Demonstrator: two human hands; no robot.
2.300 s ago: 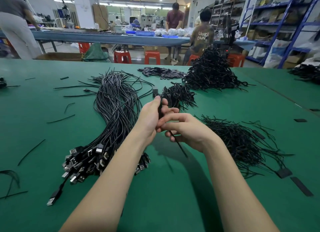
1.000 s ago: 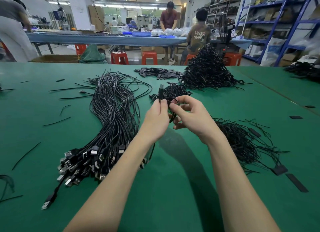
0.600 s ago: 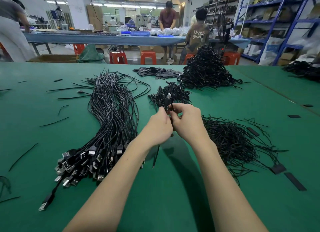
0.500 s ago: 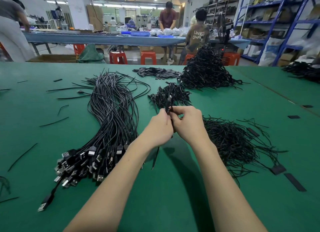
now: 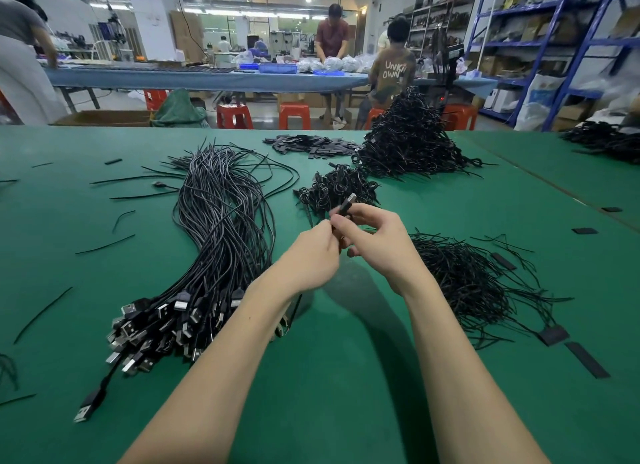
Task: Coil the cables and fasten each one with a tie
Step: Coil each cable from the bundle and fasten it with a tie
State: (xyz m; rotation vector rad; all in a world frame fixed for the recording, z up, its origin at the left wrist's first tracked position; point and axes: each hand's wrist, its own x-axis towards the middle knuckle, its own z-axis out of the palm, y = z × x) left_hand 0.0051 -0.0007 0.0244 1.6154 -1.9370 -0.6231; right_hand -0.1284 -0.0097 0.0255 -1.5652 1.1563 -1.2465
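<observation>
Above the green table (image 5: pixel 346 377), my left hand (image 5: pixel 313 255) and my right hand (image 5: pixel 375 243) meet around one coiled black cable (image 5: pixel 347 204). Its USB plug sticks up above my right thumb; the coil itself is mostly hidden in my fingers. My left fingertips pinch at the coil's middle, where a thin tie end hangs down below. A thick bundle of loose USB cables (image 5: pixel 221 242) lies to the left. A heap of loose black ties (image 5: pixel 464 283) lies to the right.
A small heap of tied coils (image 5: pixel 337 190) lies just beyond my hands, a tall heap (image 5: pixel 412 141) behind it, and flat black strips (image 5: pixel 311 146) at the far middle. Stray ties dot the left side. People work at a far bench.
My hands came together on the coil after the right hand wound it. They have since shifted slightly, and the plug now tilts to the right above my right thumb.
</observation>
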